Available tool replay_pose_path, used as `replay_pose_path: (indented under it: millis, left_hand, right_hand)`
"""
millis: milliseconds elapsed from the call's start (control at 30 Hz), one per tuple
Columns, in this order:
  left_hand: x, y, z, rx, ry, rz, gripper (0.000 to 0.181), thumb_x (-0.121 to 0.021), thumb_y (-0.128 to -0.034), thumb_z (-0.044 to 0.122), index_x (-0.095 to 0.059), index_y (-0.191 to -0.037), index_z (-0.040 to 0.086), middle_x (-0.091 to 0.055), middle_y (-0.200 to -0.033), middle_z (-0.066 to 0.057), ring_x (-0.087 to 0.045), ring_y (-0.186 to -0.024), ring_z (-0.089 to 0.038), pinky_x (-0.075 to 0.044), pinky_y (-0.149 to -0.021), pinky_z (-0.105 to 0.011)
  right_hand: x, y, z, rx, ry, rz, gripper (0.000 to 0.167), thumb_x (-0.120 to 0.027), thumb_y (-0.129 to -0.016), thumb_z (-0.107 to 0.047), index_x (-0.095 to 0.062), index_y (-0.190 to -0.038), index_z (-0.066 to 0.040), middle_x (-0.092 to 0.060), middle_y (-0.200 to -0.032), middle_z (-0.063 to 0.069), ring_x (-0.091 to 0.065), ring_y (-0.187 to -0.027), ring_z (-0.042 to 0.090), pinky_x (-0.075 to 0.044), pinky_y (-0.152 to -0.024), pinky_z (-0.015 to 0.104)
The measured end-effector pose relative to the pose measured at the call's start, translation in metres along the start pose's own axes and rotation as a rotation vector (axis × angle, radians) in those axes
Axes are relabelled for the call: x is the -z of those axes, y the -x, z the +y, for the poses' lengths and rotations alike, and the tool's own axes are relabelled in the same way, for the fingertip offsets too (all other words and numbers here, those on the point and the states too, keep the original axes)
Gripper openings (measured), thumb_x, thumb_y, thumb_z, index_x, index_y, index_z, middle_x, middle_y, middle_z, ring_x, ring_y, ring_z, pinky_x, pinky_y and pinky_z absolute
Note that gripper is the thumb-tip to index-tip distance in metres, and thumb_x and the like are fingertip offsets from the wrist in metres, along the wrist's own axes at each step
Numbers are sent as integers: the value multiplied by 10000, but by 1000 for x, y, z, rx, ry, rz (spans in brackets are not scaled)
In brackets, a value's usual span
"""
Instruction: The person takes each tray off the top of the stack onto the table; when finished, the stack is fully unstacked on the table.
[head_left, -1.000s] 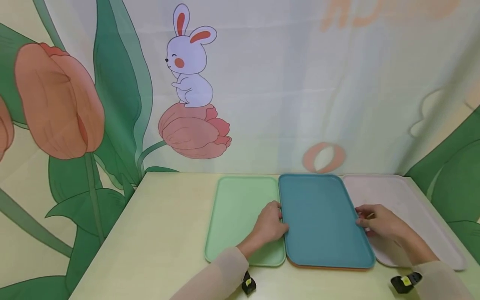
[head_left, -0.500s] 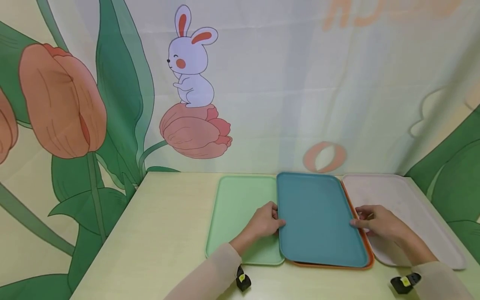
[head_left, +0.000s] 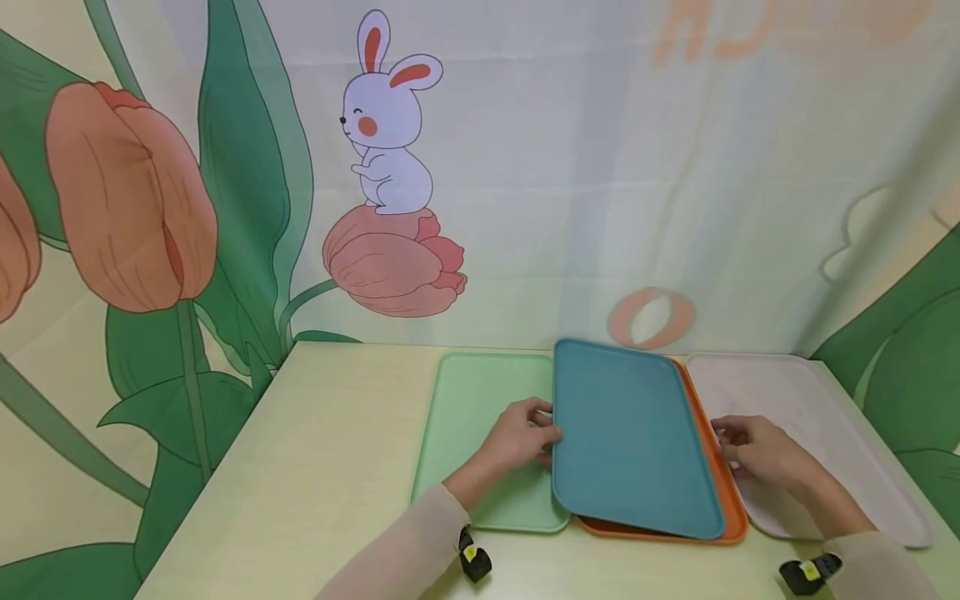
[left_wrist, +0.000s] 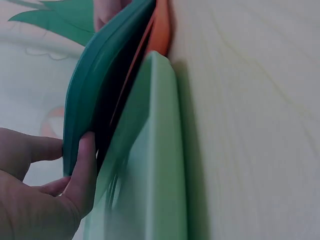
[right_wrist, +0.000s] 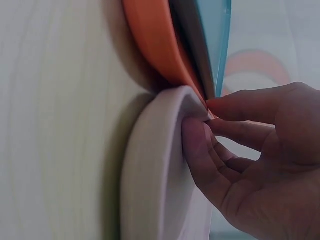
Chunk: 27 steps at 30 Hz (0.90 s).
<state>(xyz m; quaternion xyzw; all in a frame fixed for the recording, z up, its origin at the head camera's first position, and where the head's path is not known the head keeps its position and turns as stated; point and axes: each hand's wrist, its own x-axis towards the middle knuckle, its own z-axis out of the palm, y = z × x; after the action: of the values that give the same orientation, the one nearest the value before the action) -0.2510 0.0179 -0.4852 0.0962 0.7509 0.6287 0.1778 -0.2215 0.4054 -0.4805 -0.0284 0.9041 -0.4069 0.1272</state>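
Observation:
My left hand (head_left: 517,433) pinches the left rim of a blue tray (head_left: 630,433), thumb on top and fingers beneath. This tray is tilted, its left side raised, over an orange tray (head_left: 723,487) that shows along the right and front. In the left wrist view, a dark gap separates the blue tray (left_wrist: 82,105) from the orange tray (left_wrist: 160,30). My right hand (head_left: 761,450) is at the right side of the stack, over the pale pink tray (head_left: 810,417). In the right wrist view, a fingertip of the right hand (right_wrist: 270,150) meets the orange rim (right_wrist: 155,40); its thumb is inside the pink rim.
A light green tray (head_left: 480,450) lies flat left of the stack, partly under my left forearm. All of them rest on a pale wooden table (head_left: 322,467). Behind it hangs a curtain (head_left: 525,167) printed with a rabbit and tulips.
The blue tray has shifted left and its left side has risen, uncovering the orange tray below. My left hand has moved left with it. The right thumb has come off the blue rim.

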Motion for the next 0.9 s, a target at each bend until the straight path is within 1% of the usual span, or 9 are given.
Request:
replay_pose_path:
  millis: [67,133,200,267,467,600,733,833,900]
  left_hand:
    - [3,-1,-3,20,126,-21,459,-738,-987,63,-590,-1415,-11,-657,-1118,-144,-718,-877,-236,-656,-759,-438]
    - [6,-1,-6,39,230,-35,466,-748,-981,62,-591,-1415,2,-652,-1140,-161,-713,-923,-253,-653,-791,-459]
    - [9,0,-7,47,276,-45,471,-750,-983,69,-589,-1422,9,-654,-1156,-162,-711,-944,-250,-652,-798,-452]
    - [11,1,-8,54,296,-45,470,-749,-984,68,-590,-1422,6,-652,-1154,-161,-705,-941,-242,-653,-793,-441]
    - [17,6,-5,54,277,-22,472,-741,-982,54,-586,-1425,-2,-628,-1134,-153,-688,-925,-234,-653,-755,-418]
    - [25,9,-3,55,247,-8,475,-738,-981,65,-593,-1430,12,-617,-1153,-153,-685,-926,-235,-645,-740,-398]
    - [41,13,-6,72,220,-9,490,-724,-994,81,-581,-1458,18,-623,-1181,-151,-685,-944,-229,-638,-760,-393]
    - [56,18,-9,86,199,-7,502,-706,-1010,91,-562,-1485,17,-623,-1203,-148,-683,-960,-230,-634,-786,-396]
    - [67,21,-10,88,185,4,505,-694,-1018,98,-554,-1496,18,-624,-1216,-149,-683,-966,-230,-630,-790,-396]
  right_hand:
    - [-1,0,0,3,11,8,478,-563,-983,47,-460,-1408,241,-603,-1037,159,-586,-924,267,-616,-682,337]
    - [-2,1,0,7,22,15,479,-566,-968,60,-468,-1400,241,-600,-1029,159,-583,-915,268,-609,-670,331]
    - [-3,1,0,13,30,21,479,-565,-958,68,-472,-1396,240,-598,-1026,160,-581,-911,271,-606,-665,328]
    - [-3,1,0,16,37,26,480,-567,-955,68,-475,-1393,239,-600,-1024,159,-582,-906,269,-604,-659,326]
    - [-2,1,1,34,42,28,479,-572,-941,74,-484,-1382,241,-603,-1008,157,-590,-881,262,-600,-640,328]
    - [-1,1,1,29,27,13,477,-565,-947,72,-474,-1382,246,-600,-1018,161,-592,-899,268,-609,-656,335]
    - [-1,0,1,15,27,3,478,-568,-958,68,-467,-1393,241,-598,-1031,162,-595,-914,274,-611,-671,335]
    - [-1,-1,2,11,30,5,473,-572,-964,74,-467,-1395,238,-600,-1035,168,-597,-913,274,-610,-673,334]
    - [-1,-1,3,11,32,7,468,-573,-966,80,-467,-1394,237,-602,-1036,171,-597,-909,269,-610,-671,333]
